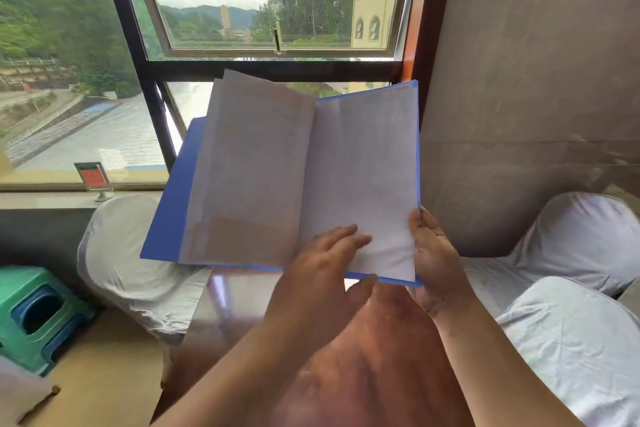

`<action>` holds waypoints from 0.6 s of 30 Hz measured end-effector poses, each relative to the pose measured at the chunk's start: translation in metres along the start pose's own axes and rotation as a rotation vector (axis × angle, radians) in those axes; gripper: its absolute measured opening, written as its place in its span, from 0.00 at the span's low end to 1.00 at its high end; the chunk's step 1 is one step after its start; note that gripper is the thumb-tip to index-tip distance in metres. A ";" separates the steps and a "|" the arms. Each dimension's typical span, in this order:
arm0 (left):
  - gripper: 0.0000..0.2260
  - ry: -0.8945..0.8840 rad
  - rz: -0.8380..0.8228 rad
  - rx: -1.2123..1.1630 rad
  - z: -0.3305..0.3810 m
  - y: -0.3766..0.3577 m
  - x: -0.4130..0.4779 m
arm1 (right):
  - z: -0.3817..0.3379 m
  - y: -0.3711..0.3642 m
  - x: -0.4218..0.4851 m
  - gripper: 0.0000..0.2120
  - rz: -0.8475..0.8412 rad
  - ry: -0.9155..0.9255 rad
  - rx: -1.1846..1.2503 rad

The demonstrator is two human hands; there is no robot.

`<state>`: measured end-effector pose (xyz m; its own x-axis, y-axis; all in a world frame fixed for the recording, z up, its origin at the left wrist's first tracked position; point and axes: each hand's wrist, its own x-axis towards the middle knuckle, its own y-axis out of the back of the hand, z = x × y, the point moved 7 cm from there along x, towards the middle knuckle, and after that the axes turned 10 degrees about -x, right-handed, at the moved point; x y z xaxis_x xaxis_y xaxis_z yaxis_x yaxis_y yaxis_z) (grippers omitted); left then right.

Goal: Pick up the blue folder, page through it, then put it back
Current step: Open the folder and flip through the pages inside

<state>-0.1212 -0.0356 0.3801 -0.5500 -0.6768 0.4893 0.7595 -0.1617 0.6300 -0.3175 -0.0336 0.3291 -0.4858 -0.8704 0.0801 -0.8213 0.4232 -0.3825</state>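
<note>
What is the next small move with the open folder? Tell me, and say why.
Probably turn the next right-hand page leftward. The blue folder is open in the air, the right hand grips its lower right edge, and the left hand lies on the right page's bottom corner, thumb under the edge, placed to lift it.

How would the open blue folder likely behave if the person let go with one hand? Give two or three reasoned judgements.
The blue folder probably has bendy covers: its unsupported left side droops. The pages look thin and floppy, fanning up near the top, so they may flip over by themselves. It seems light, since the right hand carries it by one corner.
</note>
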 end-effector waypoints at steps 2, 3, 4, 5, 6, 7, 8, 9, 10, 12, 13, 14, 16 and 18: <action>0.28 -0.066 -0.146 0.180 -0.009 -0.004 0.013 | 0.002 0.002 0.002 0.19 -0.009 0.002 -0.009; 0.30 -0.076 -0.194 0.214 -0.014 -0.003 0.016 | 0.002 0.003 0.003 0.19 -0.014 0.009 -0.021; 0.32 -0.089 -0.216 0.222 -0.018 -0.002 0.019 | 0.002 0.004 0.004 0.19 -0.018 0.016 -0.034; 0.32 -0.109 -0.218 0.218 -0.021 0.001 0.020 | 0.002 0.004 0.004 0.19 -0.026 0.023 -0.042; 0.32 -0.131 -0.206 0.217 -0.021 0.004 0.021 | 0.002 0.004 0.004 0.18 -0.038 0.025 -0.047; 0.32 -0.150 -0.191 0.226 -0.021 0.006 0.021 | 0.001 0.004 0.004 0.16 -0.048 0.023 -0.053; 0.31 -0.168 -0.180 0.246 -0.020 0.009 0.021 | 0.001 0.004 0.004 0.15 -0.051 0.019 -0.061; 0.29 -0.197 -0.169 0.273 -0.017 0.010 0.020 | 0.000 0.004 0.004 0.15 -0.050 0.014 -0.069; 0.26 -0.243 -0.150 0.299 -0.014 0.012 0.020 | 0.000 0.004 0.004 0.15 -0.053 0.007 -0.074; 0.20 -0.359 -0.100 0.338 -0.007 0.015 0.018 | -0.001 0.002 0.002 0.16 -0.064 0.002 -0.079; 0.18 -0.402 -0.085 0.344 -0.004 0.016 0.017 | -0.002 0.001 0.001 0.17 -0.062 0.001 -0.080; 0.17 -0.429 -0.081 0.345 -0.002 0.016 0.016 | -0.003 0.001 0.000 0.16 -0.057 0.003 -0.078; 0.16 -0.458 -0.086 0.340 0.000 0.016 0.013 | -0.004 0.001 -0.002 0.15 -0.053 0.013 -0.068; 0.15 -0.479 -0.091 0.340 0.000 0.018 0.011 | -0.005 0.003 -0.003 0.16 -0.053 0.018 -0.064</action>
<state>-0.1137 -0.0462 0.3964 -0.7633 -0.2587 0.5920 0.5914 0.0892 0.8014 -0.3202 -0.0286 0.3320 -0.4455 -0.8878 0.1154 -0.8635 0.3921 -0.3174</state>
